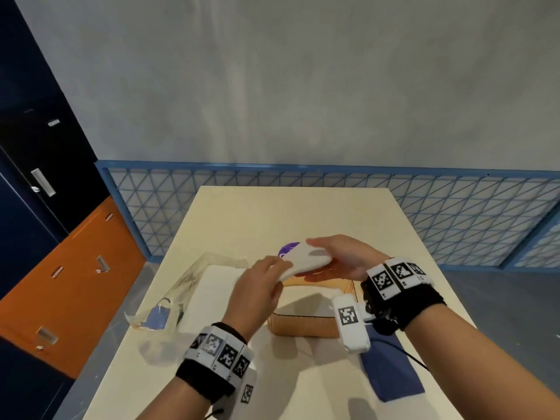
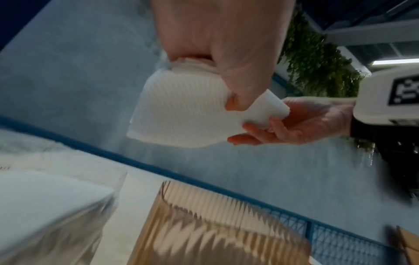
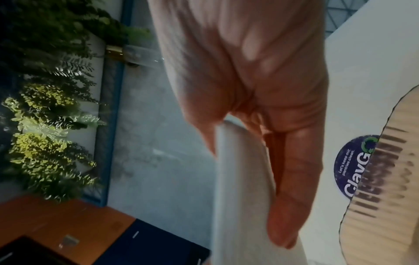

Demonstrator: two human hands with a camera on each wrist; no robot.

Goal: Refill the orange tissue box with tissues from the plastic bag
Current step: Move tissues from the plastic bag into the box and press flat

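A white tissue stack [image 1: 303, 259] is held in the air above the orange tissue box [image 1: 306, 325], near the table's centre. It is gripped by the left hand [image 1: 257, 291] at its 8 o'clock end and by the right hand [image 1: 339, 257] at its 3 o'clock end, fingers curled around it. The plastic bag [image 1: 194, 286] lies at 9 o'clock of the box.

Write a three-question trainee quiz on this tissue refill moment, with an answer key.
1. True or false: the tissue stack lies flat on the table.
2. Which hands grip the stack? A) left hand only B) right hand only C) both
3. Fill in: the plastic bag lies to the ___ of the orange tissue box in the head view.

Key: 1 false, it is held up in the air; 2 C; 3 left.
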